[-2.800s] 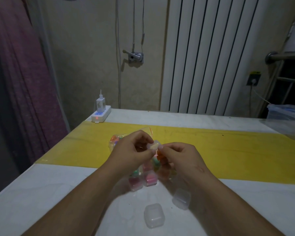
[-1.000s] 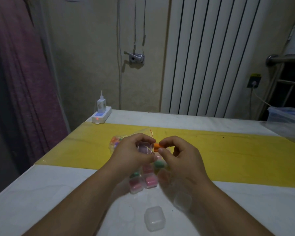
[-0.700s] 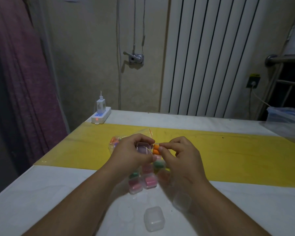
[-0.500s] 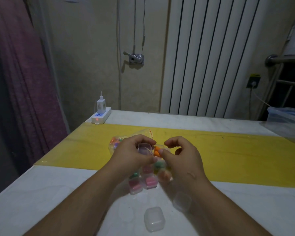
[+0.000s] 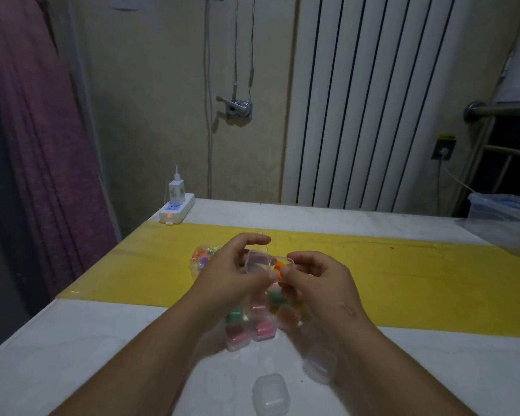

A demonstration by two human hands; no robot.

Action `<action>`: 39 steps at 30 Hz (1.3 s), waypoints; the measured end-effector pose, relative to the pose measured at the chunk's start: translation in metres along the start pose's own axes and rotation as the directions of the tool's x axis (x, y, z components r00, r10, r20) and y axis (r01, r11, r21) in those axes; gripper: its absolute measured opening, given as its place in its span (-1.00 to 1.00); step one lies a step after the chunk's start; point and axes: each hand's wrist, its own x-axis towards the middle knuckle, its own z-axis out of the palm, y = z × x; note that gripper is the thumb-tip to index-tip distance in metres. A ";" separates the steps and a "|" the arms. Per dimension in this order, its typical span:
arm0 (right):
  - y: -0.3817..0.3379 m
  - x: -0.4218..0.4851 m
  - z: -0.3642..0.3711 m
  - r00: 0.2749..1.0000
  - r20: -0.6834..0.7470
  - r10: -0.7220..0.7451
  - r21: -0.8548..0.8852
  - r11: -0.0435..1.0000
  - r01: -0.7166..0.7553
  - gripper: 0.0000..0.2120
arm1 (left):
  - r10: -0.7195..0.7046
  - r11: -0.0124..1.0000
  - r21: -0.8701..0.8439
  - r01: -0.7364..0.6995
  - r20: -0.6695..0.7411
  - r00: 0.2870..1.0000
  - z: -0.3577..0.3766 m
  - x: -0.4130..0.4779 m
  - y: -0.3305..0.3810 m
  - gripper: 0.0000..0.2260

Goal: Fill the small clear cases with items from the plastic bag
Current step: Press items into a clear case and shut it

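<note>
- Small clear case (image 5: 257, 263) is up off the desk (image 5: 72, 355), pinched in the left hand (image 5: 231, 273), lid flipped open, right over the yellow strip (image 5: 403, 280).
- Right hand (image 5: 318, 280) sits just beside it, fingers (image 5: 284, 270) clamped on a little orange item (image 5: 279, 265) that's touching the case's open edge.
- Plastic bag (image 5: 203, 258) with the colourful bits lies on the yellow strip, behind the left hand and mostly hidden by it.
- Under the hands there's a cluster of filled cases (image 5: 260, 325) on the desk, pink and green stuff inside, packed close together. Kinda blurry through the plastic, so I can't tell exactly what the bits are.
- Closer to the person, two empty cases: one shut near the front edge (image 5: 270, 394), another (image 5: 318, 366) half tucked under the right forearm.
- Far back on the desk, a white power strip (image 5: 176, 210) with a charger plugged in, and a clear tub (image 5: 505, 211) off at the right edge.
</note>
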 end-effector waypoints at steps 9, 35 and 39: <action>-0.001 0.001 -0.001 0.998 -0.050 -0.046 0.006 0.999 0.046 -0.86 | -0.135 0.876 -0.454 0.161 0.089 0.987 -0.001 0.004 0.004 -0.75; -0.001 0.005 -0.013 0.996 -0.032 -0.080 -0.264 0.962 0.069 -0.96 | 0.059 0.992 0.125 -0.015 -0.352 0.934 -0.010 0.013 -0.011 -0.81; 0.008 0.005 -0.011 0.999 0.048 0.018 -0.417 0.909 0.004 -0.81 | 0.050 0.987 0.162 0.017 -0.402 0.914 -0.013 0.015 -0.013 -0.76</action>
